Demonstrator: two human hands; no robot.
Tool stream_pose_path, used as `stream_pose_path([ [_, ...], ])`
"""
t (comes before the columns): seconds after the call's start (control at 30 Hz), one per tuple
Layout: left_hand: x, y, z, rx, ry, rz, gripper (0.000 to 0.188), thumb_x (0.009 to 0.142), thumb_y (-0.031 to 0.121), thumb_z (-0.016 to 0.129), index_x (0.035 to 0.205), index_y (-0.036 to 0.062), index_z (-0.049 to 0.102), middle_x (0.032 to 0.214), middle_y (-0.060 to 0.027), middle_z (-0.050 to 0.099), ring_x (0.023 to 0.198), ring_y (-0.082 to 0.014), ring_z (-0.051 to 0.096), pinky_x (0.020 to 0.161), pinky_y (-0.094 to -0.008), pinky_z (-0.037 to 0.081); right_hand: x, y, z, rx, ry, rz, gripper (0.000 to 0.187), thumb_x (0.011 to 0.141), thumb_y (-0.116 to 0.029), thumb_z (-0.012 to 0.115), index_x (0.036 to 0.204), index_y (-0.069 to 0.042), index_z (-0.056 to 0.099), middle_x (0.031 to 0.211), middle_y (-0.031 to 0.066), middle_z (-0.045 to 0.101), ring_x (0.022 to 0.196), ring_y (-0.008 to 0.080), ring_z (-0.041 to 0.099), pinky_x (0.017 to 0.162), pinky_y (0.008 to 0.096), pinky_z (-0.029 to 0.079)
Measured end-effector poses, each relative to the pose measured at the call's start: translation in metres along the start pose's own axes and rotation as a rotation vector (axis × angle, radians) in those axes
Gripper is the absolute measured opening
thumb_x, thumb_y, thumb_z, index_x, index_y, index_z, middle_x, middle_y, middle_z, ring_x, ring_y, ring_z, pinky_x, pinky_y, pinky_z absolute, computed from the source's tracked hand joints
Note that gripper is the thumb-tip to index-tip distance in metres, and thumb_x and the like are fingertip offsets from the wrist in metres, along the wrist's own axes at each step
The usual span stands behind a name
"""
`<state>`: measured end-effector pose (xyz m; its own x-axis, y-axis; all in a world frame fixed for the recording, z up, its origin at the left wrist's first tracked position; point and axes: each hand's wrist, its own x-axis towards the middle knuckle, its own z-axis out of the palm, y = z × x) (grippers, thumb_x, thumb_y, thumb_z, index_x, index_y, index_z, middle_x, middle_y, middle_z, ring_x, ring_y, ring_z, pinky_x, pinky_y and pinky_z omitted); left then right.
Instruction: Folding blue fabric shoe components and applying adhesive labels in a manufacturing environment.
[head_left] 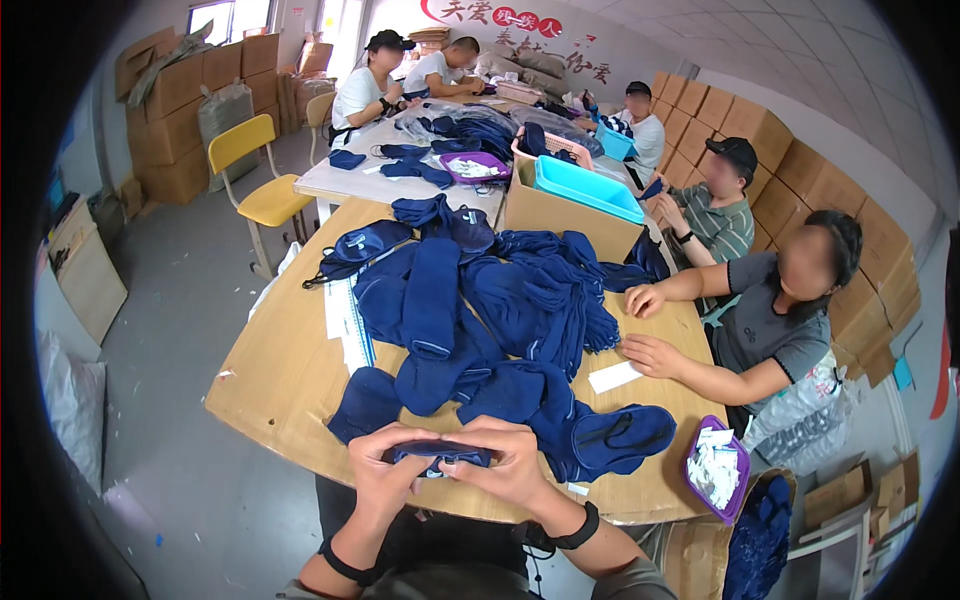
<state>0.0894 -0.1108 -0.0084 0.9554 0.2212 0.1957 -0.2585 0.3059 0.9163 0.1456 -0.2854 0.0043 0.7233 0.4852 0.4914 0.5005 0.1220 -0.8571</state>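
Observation:
At the near edge of the table, my left hand [385,468] and my right hand [507,462] grip a small navy fabric pouch [450,452] from its two ends. Both thumbs press on its near side, where a bit of white print shows. Just beyond my hands lies a heap of soft navy cloth pieces [430,300], some folded and stacked. A navy piece with a black cord [622,437] rests to the right of my right hand. Navy drawstring pouches [365,245] sit at the far left of the heap. What is inside the held pouch, if anything, is hidden.
A co-worker's hands [650,350] rest on the table's right side by a white slip [614,377]. A purple basket of white slips [718,470] stands at the right edge. Farther off are a cardboard box [570,215], a blue bin [588,187] and a yellow chair [262,205].

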Motion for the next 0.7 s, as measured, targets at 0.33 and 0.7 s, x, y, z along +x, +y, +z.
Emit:
stream_pose_path([
  [0.33,-0.001,-0.010,-0.004,0.250,0.005,0.223,0.020,0.076,-0.001,0.070,0.095,-0.0066,0.072,0.087,-0.0136,0.070,0.075,-0.0157,0.067,0.066,-0.0247,0.051,-0.001,0.006,-0.002,0.094,-0.030,0.108,0.031,0.078,-0.002,0.077,0.108,0.003,0.071,0.088,0.0113,0.070,0.076,0.0158,0.062,0.067,0.0282,0.047],
  [0.7,-0.001,-0.005,0.002,0.279,-0.145,0.328,0.030,0.078,0.000,0.072,0.106,-0.0033,0.062,0.103,-0.0167,0.064,0.089,-0.0201,0.066,0.075,-0.0286,0.054,0.001,0.011,-0.007,0.070,-0.013,0.072,0.032,0.076,0.003,0.075,0.107,0.004,0.071,0.097,0.0121,0.068,0.089,0.0158,0.064,0.074,0.0260,0.049],
])
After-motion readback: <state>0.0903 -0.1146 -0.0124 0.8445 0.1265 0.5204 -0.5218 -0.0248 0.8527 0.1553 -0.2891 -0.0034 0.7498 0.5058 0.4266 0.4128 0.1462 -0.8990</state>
